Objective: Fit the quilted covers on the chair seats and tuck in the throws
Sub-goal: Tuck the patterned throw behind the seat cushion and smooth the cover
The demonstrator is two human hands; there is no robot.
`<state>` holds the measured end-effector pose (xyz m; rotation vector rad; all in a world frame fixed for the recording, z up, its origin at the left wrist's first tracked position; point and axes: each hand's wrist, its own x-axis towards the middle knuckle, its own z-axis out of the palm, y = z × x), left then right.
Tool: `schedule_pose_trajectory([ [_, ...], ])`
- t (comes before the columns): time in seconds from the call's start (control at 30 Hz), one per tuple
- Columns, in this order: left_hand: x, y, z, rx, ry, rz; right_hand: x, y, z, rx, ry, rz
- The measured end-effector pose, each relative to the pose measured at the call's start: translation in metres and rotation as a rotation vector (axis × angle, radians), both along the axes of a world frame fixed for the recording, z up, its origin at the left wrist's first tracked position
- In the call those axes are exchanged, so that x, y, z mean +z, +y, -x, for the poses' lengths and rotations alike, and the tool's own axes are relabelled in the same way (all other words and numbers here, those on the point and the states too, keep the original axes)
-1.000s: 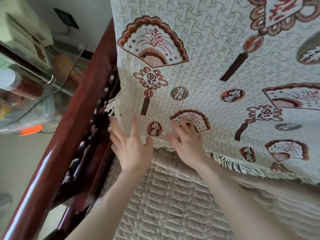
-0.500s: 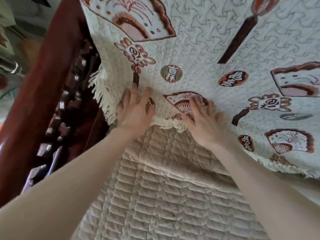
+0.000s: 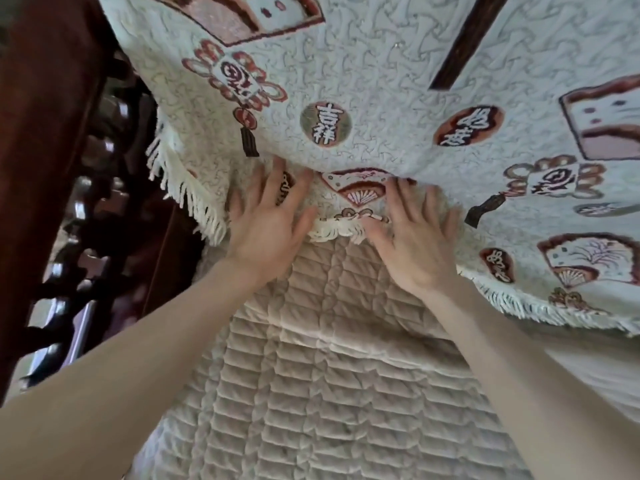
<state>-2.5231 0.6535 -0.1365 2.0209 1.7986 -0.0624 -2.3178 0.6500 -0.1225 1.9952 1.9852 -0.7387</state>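
Pushed deeper: left hand (image 3: 266,233), right hand (image 3: 412,244) flat on throw (image 3: 381,98) hem.

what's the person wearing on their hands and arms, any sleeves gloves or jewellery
Nothing shows. The left hand and right hand are bare: no gloves, rings or wristbands. The forearms are bare too, with no sleeve in view right to the frame edge.

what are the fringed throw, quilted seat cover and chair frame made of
Fringed throw: matte woven textile, possibly cotton; fan and knot motifs look woven in, edge ends in yarn fringe. Quilted seat cover: soft padded beige fabric, stitched into puffy rows. Chair frame: dark red carved wood, likely lacquered, judging by glossy highlights.
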Motion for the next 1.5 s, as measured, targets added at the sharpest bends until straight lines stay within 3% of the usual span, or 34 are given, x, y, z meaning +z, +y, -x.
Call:
schedule_pose_trajectory([
  [0.13, -0.002, -0.004, -0.01, -0.099, 0.066, 0.072, 0.006, -0.026, 0.008, 0.069, 0.051, 0.002],
  [0.3, -0.01, 0.041, 0.001, -0.065, -0.016, 0.186, -0.008, 0.015, -0.008, 0.074, 0.036, 0.046],
  [0.5, -0.005, 0.004, 0.0, 0.006, -0.032, -0.045, -0.003, -0.004, 0.002, 0.041, 0.003, -0.117],
  [0.6, -0.003, -0.023, 0.004, 0.077, -0.016, 0.06, 0.003, -0.036, 0.017, 0.099, 0.034, -0.073],
  [0.77, -0.007, 0.026, 0.019, 0.325, -0.208, 0.157, -0.011, -0.003, 0.023, 0.053, 0.057, 0.03],
  [0.9, -0.01, 0.041, 0.024, 0.285, -0.227, 0.186, -0.011, 0.021, 0.022, 0.062, 0.037, 0.053],
  [1.0, -0.007, 0.01, 0.023, 0.277, -0.269, 0.074, 0.002, 0.0, 0.03, 0.108, 0.045, -0.05],
  [1.1, 0.005, -0.01, 0.014, 0.463, -0.476, 0.004, 0.002, -0.011, 0.046, 0.222, 0.049, -0.031],
  [1.2, 0.021, -0.008, 0.0, 0.76, -0.733, 0.007, -0.006, 0.023, 0.053, 0.135, 0.068, 0.033],
  [1.3, 0.035, 0.007, -0.009, 0.891, -0.91, 0.036, -0.005, 0.031, 0.05, 0.14, 0.051, 0.006],
  [1.5, 0.039, 0.044, -0.005, 1.022, -1.042, 0.101, 0.005, 0.013, 0.065, 0.235, 0.064, -0.005],
])
